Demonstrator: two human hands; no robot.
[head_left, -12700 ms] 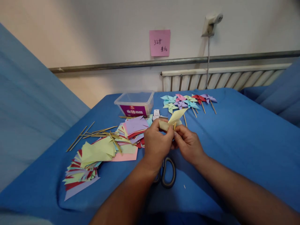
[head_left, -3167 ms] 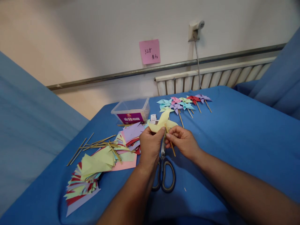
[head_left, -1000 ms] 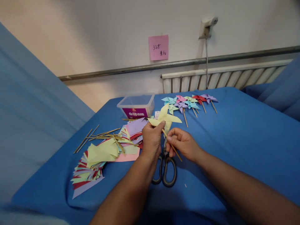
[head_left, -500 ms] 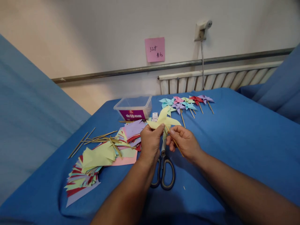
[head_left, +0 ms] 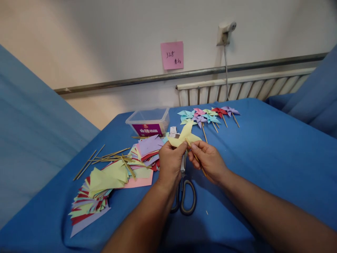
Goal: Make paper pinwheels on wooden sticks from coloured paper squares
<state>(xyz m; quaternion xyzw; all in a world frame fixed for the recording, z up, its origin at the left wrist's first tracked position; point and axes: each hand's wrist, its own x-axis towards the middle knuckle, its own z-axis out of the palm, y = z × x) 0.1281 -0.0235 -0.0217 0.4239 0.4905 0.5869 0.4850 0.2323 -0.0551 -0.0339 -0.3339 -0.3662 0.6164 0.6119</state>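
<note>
Scissors (head_left: 182, 173) lie nearest, on the blue cloth (head_left: 252, 161). Above them, the left hand (head_left: 171, 158), fingers closed, pinches a yellow pinwheel (head_left: 186, 134); the right hand (head_left: 210, 161) grips its stick (head_left: 202, 169), fingers closed. Grouped pinwheels (head_left: 211, 118) lie beyond.

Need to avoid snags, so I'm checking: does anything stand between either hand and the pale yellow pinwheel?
Nothing visible does. The left hand pinches the pale yellow pinwheel directly, and the right hand holds a thin stick up to it. The scissors lie below, on the blue cloth, not in between.
</note>
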